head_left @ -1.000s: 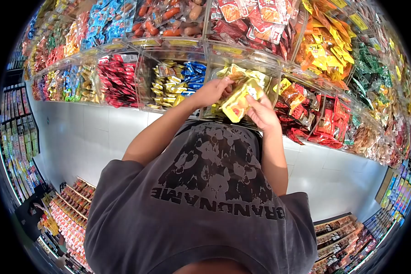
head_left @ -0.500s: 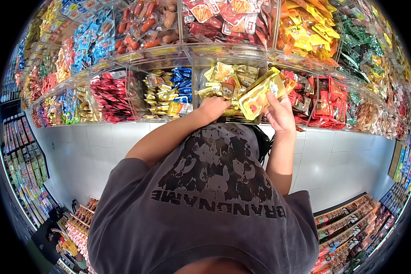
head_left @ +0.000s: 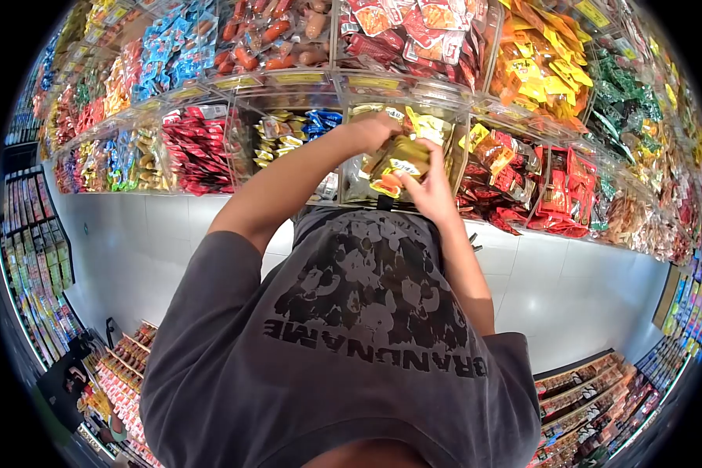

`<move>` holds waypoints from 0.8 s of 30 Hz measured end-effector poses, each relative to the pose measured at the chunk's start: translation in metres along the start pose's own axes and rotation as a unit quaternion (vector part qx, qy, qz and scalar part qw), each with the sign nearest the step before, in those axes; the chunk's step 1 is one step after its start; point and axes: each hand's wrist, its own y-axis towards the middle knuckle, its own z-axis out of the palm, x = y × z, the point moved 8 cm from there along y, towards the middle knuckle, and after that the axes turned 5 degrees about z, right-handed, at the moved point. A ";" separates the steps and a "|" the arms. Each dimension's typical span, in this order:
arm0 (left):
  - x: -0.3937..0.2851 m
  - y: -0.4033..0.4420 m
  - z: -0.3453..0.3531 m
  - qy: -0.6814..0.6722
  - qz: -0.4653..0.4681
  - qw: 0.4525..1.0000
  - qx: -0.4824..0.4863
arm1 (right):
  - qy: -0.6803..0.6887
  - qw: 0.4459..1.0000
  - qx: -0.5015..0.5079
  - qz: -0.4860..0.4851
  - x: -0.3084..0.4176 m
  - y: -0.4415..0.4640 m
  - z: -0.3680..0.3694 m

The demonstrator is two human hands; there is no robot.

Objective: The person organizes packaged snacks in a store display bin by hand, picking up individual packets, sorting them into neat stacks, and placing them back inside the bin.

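My right hand (head_left: pixel 430 187) is closed around a stack of yellow snack packets (head_left: pixel 404 165), held over the front of a clear bin (head_left: pixel 353 187). Its thumb lies across the front of the stack. At the far end of that stack, my left hand (head_left: pixel 376 131) reaches in with curled fingers. Its fingertips are hidden, so what they grip does not show. More yellow packets (head_left: pixel 437 125) stand in the bin behind both hands.
Red packets (head_left: pixel 199 148) and gold and blue packets (head_left: pixel 281 132) fill bins to the left. Brown and red packets (head_left: pixel 501 175) lie in the bin to the right. A clear divider edge (head_left: pixel 398 82) runs above, below an upper row of sausages (head_left: pixel 273 31) and orange packets (head_left: pixel 538 62).
My right hand has brought the packet stack leftward and turned it more upright over the bin. My left hand has moved from the bin's front deeper in, to the stack's far end.
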 end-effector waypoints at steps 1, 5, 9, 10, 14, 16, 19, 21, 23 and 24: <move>0.003 0.005 0.000 0.011 -0.008 1.000 0.011 | -0.041 0.999 0.012 -0.007 0.000 0.001 0.008; 0.022 0.015 0.003 -0.005 0.005 1.000 0.005 | -0.164 0.981 0.085 -0.062 -0.001 0.007 0.044; 0.027 0.017 0.005 -0.003 0.014 1.000 0.005 | -0.189 0.970 0.143 -0.060 -0.015 0.014 0.068; 0.022 0.016 0.005 0.020 0.029 0.999 0.010 | -0.203 0.964 0.165 -0.050 -0.019 0.015 0.072; 0.021 0.014 0.001 -0.015 -0.020 1.000 0.018 | -0.168 0.969 0.183 -0.009 -0.037 0.021 0.076; 0.024 0.009 0.001 -0.105 -0.085 0.990 0.046 | -0.169 0.967 0.188 -0.032 -0.042 0.021 0.078; 0.037 0.016 0.010 -0.118 -0.051 0.992 -0.018 | -0.169 0.966 0.176 -0.081 -0.040 0.021 0.079; 0.039 0.018 0.012 -0.101 -0.038 0.994 -0.018 | -0.178 0.965 0.151 -0.121 -0.033 0.017 0.078; 0.036 0.017 0.012 -0.085 -0.024 0.996 -0.016 | -0.169 0.965 0.155 -0.131 -0.032 0.014 0.078; 0.029 0.011 0.007 -0.104 -0.039 0.994 -0.004 | -0.159 0.965 0.156 -0.141 -0.031 0.013 0.077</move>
